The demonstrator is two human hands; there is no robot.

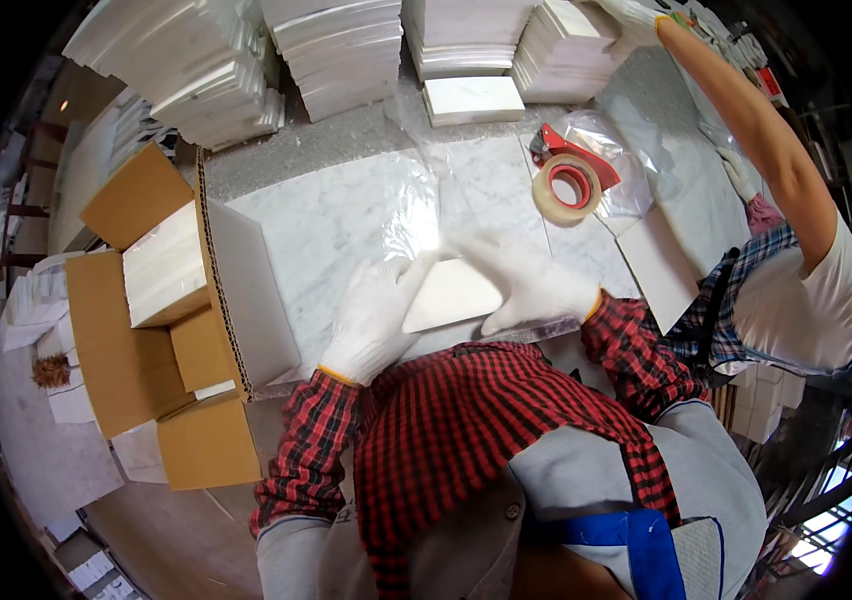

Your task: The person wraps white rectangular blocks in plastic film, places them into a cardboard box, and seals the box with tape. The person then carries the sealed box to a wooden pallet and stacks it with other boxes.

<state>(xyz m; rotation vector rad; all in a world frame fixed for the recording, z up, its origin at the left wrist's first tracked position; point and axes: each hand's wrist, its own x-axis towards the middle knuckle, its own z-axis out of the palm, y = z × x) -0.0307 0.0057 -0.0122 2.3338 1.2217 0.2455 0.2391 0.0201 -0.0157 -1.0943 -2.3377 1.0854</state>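
Observation:
Both my hands wear white knit gloves and rest at the near edge of a marble-topped table. Between them sits a white rectangular tile (pixel 454 293), whose far part is covered by my fingers. My left hand (pixel 374 310) grips its left side; my right hand (pixel 536 288) curls around the right side, thumb near the front corner. Just beyond the fingers, a crumpled clear plastic bag (pixel 412 215) shines with glare. Whether the tile lies inside this plastic, I cannot tell.
An open cardboard box (pixel 126 350) holding white tiles stands at my left. A red tape dispenser (pixel 568 180) lies beyond my right hand. Tall tile stacks (pixel 338 50) line the far side, with a short stack (pixel 473 100) before them. At right, a co-worker's arm (pixel 761 120) reaches toward a stack.

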